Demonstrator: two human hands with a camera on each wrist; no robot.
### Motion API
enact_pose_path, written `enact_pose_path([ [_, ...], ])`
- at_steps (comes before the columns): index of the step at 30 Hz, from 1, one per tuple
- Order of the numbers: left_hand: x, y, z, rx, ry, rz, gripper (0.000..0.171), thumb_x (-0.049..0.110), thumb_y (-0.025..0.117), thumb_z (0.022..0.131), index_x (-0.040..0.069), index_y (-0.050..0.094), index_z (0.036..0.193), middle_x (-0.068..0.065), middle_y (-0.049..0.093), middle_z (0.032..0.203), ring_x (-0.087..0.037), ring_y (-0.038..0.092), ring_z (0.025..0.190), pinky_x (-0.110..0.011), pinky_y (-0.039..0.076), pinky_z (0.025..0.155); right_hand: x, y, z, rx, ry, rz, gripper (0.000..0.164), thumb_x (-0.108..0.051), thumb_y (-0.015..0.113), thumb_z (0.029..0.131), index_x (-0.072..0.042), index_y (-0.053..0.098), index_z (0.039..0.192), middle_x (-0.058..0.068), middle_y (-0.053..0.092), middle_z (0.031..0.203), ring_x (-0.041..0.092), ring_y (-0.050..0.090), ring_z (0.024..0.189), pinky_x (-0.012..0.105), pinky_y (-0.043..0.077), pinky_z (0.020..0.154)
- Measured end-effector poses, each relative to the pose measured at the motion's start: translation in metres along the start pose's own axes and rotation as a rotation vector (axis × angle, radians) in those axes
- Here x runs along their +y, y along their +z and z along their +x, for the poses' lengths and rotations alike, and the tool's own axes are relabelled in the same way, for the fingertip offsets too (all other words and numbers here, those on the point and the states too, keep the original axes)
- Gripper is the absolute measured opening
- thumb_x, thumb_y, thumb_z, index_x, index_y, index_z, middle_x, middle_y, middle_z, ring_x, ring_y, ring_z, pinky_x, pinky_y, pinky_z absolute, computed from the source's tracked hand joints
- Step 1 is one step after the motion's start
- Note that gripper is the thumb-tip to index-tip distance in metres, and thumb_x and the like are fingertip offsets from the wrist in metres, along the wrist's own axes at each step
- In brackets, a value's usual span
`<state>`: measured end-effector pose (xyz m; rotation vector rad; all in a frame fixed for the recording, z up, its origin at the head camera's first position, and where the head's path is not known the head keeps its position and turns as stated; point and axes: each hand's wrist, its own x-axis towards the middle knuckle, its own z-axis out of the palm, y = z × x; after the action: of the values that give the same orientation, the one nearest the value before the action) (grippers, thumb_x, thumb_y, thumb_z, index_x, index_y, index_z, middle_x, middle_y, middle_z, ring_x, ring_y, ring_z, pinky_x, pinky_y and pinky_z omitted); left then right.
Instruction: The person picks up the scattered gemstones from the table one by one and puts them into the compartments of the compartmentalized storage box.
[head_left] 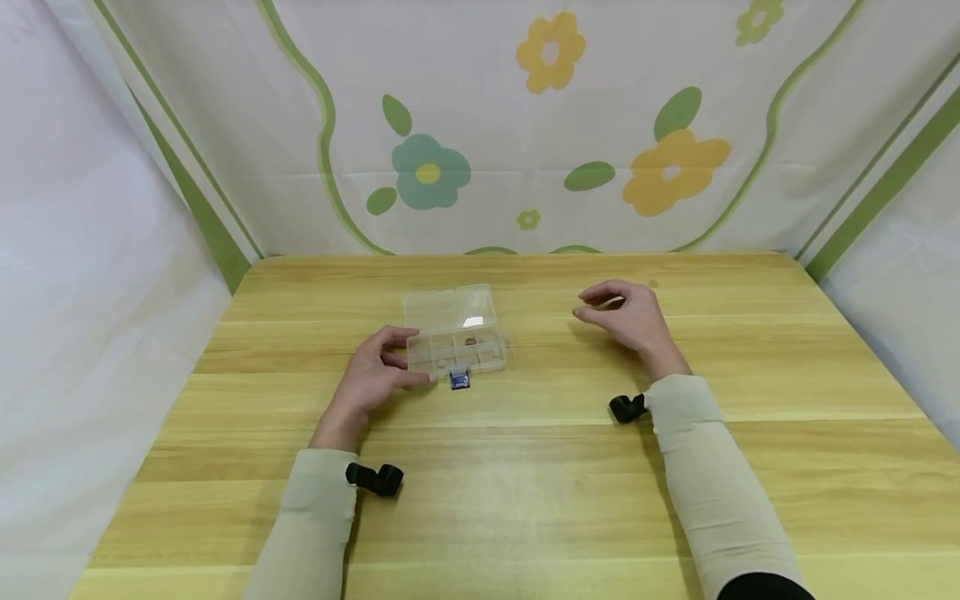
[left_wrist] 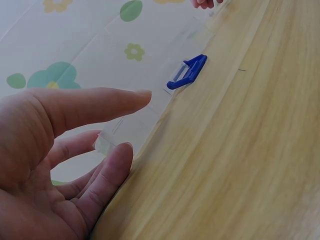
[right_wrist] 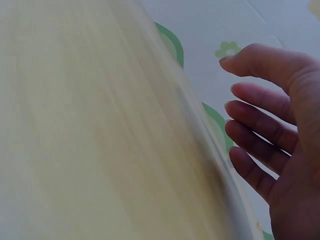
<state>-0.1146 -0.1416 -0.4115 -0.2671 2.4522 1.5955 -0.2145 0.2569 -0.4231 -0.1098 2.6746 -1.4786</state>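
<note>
A clear plastic compartment box (head_left: pixel 420 357) lies on the table with its see-through lid (head_left: pixel 442 310) raised at the back. Its blue clasp (head_left: pixel 460 380) sticks out at the front edge. A small brown piece (head_left: pixel 470 342) and a few pale bits are inside, too small to identify. My left hand (head_left: pixel 372 373) holds the box's left end, thumb at the front corner and fingers toward the back. In the left wrist view the blue clasp (left_wrist: pixel 189 72) lies beyond the thumb. To the right of the box my right hand (head_left: pixel 626 317) hovers, fingers loosely bent, holding nothing visible.
The wooden table (head_left: pixel 510 483) runs back to a white cloth (head_left: pixel 487 108) printed with flowers. More cloth hangs at both sides. A tiny dark spot (head_left: pixel 653 283) shows near the table's back edge. Each sleeve carries a black wrist camera.
</note>
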Motion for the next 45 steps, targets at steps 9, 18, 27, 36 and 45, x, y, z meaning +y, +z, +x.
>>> enact_pose_path([
  [9,-0.001,0.001,0.000,0.000,0.001,0.004,0.077,0.011,0.095,0.079,0.016,0.062,0.148,-0.014,0.060,0.144,-0.030,0.060,0.116,-0.034,0.045,0.090,0.006,-0.007,0.002,0.063,0.003,-0.028,0.042,-0.041,0.086,0.092,-0.015,0.079,0.124,0.008,0.074,0.127,0.023,0.071,0.106,0.026,0.058,0.080],
  [18,-0.001,0.000,0.000,0.003,0.001,0.012,0.077,0.011,0.095,0.080,0.016,0.062,0.149,-0.013,0.060,0.145,-0.030,0.059,0.116,-0.034,0.045,0.090,0.011,-0.009,0.002,0.109,-0.017,-0.053,0.045,-0.039,0.084,0.094,-0.013,0.076,0.130,0.013,0.069,0.133,0.033,0.068,0.114,0.022,0.053,0.081],
  [27,0.002,0.004,0.002,-0.005,0.005,0.000,0.077,0.010,0.095,0.079,0.017,0.062,0.148,-0.013,0.060,0.144,-0.030,0.060,0.115,-0.034,0.046,0.090,0.019,-0.015,0.005,0.163,0.014,-0.071,0.046,-0.040,0.080,0.097,-0.015,0.075,0.135,0.012,0.069,0.137,0.029,0.067,0.117,0.026,0.053,0.088],
  [36,0.005,0.008,0.004,-0.015,0.022,-0.017,0.078,0.007,0.095,0.077,0.015,0.063,0.147,-0.013,0.063,0.141,-0.030,0.062,0.113,-0.033,0.048,0.089,0.021,-0.021,0.006,0.192,0.083,-0.049,0.046,-0.035,0.076,0.101,-0.013,0.071,0.141,0.014,0.066,0.143,0.032,0.067,0.123,0.043,0.053,0.106],
  [45,0.005,0.005,0.001,0.000,0.007,-0.019,0.077,0.006,0.095,0.076,0.016,0.063,0.146,-0.012,0.063,0.140,-0.030,0.061,0.113,-0.033,0.047,0.089,0.020,-0.017,0.018,0.207,0.076,-0.088,0.044,-0.035,0.074,0.102,-0.010,0.073,0.138,0.015,0.069,0.138,0.029,0.066,0.122,0.041,0.052,0.105],
])
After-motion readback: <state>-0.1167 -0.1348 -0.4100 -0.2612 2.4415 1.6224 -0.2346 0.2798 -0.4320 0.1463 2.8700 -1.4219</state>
